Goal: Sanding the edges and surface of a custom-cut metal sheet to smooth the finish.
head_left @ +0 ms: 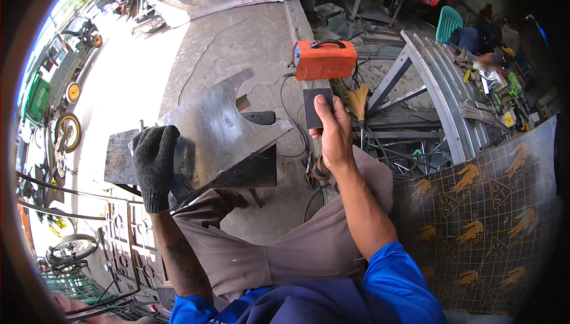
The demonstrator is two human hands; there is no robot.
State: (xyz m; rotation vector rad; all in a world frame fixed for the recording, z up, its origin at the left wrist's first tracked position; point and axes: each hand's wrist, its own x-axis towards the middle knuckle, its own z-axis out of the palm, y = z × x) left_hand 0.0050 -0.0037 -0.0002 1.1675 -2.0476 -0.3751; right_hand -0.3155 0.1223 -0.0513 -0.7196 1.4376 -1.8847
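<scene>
My left hand (155,167), in a dark knitted glove, is closed in a fist at the left end of a shiny metal sheet (208,128). A short thin stub pokes up beside the knuckles; what the fist holds is mostly hidden. The sheet has a curved cut-out at its far right end and lies tilted across a low dark bench (255,170). My bare right hand (333,125) grips a dark rectangular plate (313,109), thumb on its face. It is held up to the right of the sheet, just in front of an orange welding machine (323,63).
Cables run over the concrete floor (237,45). A broom (358,101) and a metal frame (430,81) stand to the right, by a printed dark sheet (481,223). A person (475,39) is at the far right near a green chair (448,23). Motorcycles (68,133) stand left.
</scene>
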